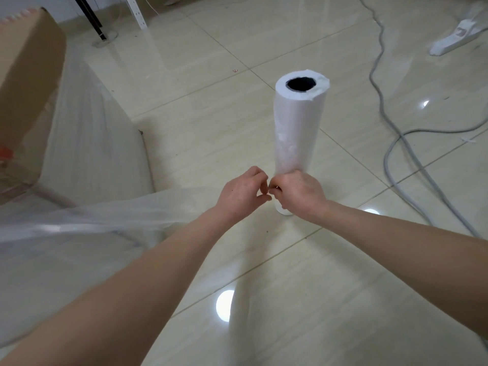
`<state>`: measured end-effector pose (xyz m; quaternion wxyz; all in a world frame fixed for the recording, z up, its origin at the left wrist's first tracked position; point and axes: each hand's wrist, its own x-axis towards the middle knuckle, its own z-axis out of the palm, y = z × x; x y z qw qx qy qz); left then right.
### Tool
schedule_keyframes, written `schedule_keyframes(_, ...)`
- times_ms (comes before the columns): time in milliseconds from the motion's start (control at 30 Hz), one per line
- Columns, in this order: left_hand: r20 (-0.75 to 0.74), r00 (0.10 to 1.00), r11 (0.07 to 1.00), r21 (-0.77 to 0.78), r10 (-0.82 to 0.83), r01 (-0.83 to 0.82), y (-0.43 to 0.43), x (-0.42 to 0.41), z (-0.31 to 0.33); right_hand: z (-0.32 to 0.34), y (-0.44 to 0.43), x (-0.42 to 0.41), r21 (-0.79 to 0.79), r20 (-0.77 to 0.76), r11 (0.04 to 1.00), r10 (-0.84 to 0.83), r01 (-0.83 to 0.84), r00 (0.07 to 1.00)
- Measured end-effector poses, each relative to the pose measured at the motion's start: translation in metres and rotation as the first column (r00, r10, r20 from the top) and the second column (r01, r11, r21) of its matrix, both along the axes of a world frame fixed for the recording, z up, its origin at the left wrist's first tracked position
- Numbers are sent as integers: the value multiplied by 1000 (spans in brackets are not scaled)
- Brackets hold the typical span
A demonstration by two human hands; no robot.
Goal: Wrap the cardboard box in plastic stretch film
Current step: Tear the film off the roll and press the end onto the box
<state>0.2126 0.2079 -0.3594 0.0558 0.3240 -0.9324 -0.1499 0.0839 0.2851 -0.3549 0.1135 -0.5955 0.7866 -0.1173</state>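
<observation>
Head view: left hand (241, 192) and right hand (299, 194) pinch film (105, 215) at roll (299, 122) base; cardboard box (26, 83) well left.

Glossy beige tiled floor (198, 107) carries an upright film roll (298, 128), a cardboard box (26, 88), a grey cable (383, 107) and a white power strip (454, 38)

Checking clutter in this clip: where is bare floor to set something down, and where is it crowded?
Bare: tiles beyond the roll, between the black stand and grey cable. Crowded: left, where film runs from the cardboard box to the left hand and right hand; right, cable loops and power strip.
</observation>
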Motion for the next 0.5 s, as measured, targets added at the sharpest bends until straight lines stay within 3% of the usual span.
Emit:
schedule_keyframes(133,-19,996,980,182,81,-77,2,-6,-2,-3,3,-3,-14,-8,1000,9,-10,1000)
schedule_keyframes(333,-70,992,980,175,110,-96,0,-4,-2,-4,5,-5,-29,-12,1000,-6,5,1000)
schedule_keyframes(433,-71,970,938,281,232,-204,-9,8,0,-7,10,-6,-60,8,998,-9,9,1000)
schedule_keyframes(500,-34,951,919,267,308,-289,-22,21,-2,-11,15,-8,-62,8,998,2,-2,1000)
